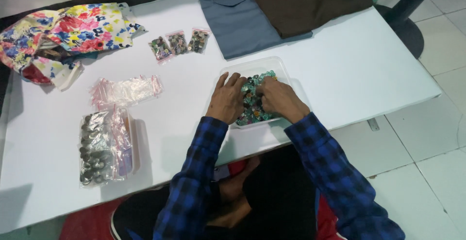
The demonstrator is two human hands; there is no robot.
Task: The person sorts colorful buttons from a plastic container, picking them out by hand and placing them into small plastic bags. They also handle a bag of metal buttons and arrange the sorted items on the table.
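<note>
A clear plastic tray (257,66) sits on the white table (349,65) and holds many small green and dark buttons (252,106). My left hand (227,99) lies palm down on the tray's left side, fingers spread onto the buttons. My right hand (279,99) rests in the tray on its right side, fingers curled into the pile. Whether either hand pinches a button is hidden. Both sleeves are blue and black checked.
Three small filled zip bags (178,44) lie beyond the tray. A heap of empty clear zip bags (125,90) and a large bag of grey buttons (99,147) lie at the left. Floral cloth (63,33) is far left; grey (233,19) and brown (306,2) folded cloth are at the back.
</note>
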